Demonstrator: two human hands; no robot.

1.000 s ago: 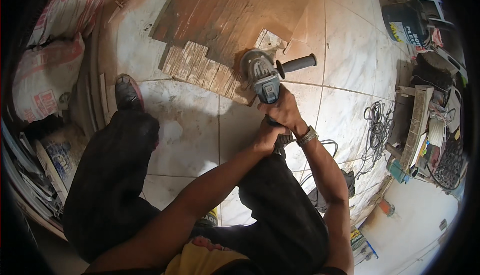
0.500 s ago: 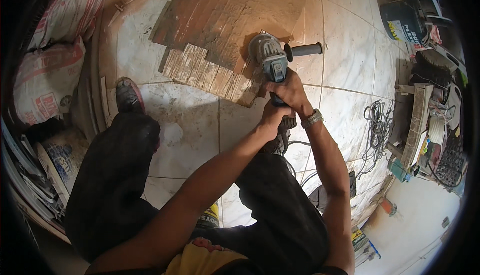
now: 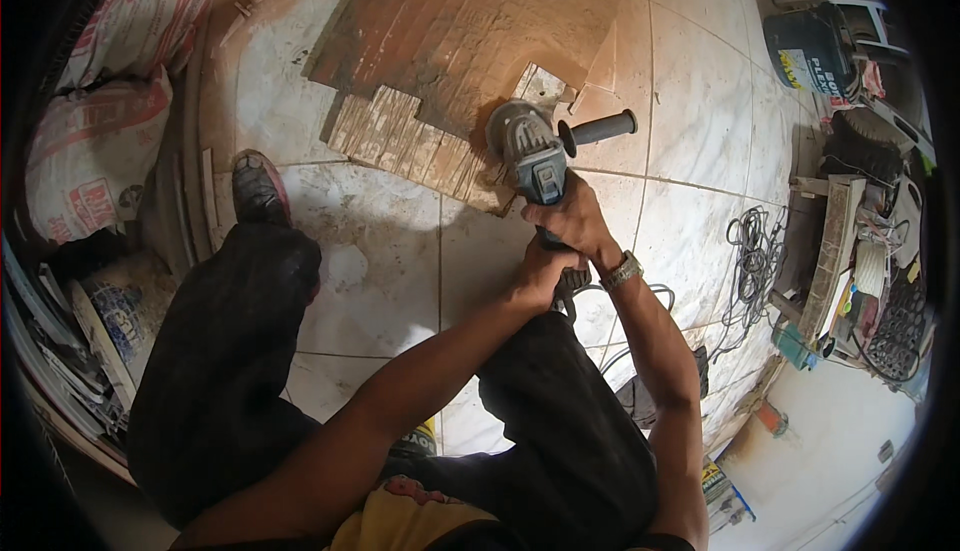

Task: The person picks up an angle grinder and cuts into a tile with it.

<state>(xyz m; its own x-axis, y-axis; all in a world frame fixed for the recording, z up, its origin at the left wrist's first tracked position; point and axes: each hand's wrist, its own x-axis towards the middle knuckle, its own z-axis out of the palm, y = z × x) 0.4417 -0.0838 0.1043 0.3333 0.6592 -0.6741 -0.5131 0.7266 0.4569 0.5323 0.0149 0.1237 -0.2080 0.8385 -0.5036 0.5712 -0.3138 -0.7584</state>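
Both my hands are closed around an angle grinder (image 3: 541,173). My right hand (image 3: 580,219) wraps its body just behind the head, a watch on that wrist. Farther back, my left hand (image 3: 546,273) grips the rear end. A black side handle (image 3: 603,129) sticks out to the right of the tool, held by neither hand. The grinder's guarded head lies over the near right edge of a dusty wooden panel (image 3: 470,36). Pale ridged strips (image 3: 392,136) show along the panel's near edge, and a bare pale patch (image 3: 540,86) shows beyond the head. The disc's underside is hidden.
Dusty white tiles (image 3: 690,151) surround the panel. A coiled black cable (image 3: 752,266) lies on the right, near a cluttered wooden stand (image 3: 838,251) and a dark container (image 3: 808,46). Filled sacks (image 3: 95,156) stand at the left. My shoe (image 3: 262,189) rests left of the panel.
The grinder and both hands have moved toward me and slightly left. A pale patch on the panel, mostly covered by the grinder head before, now shows beyond it.
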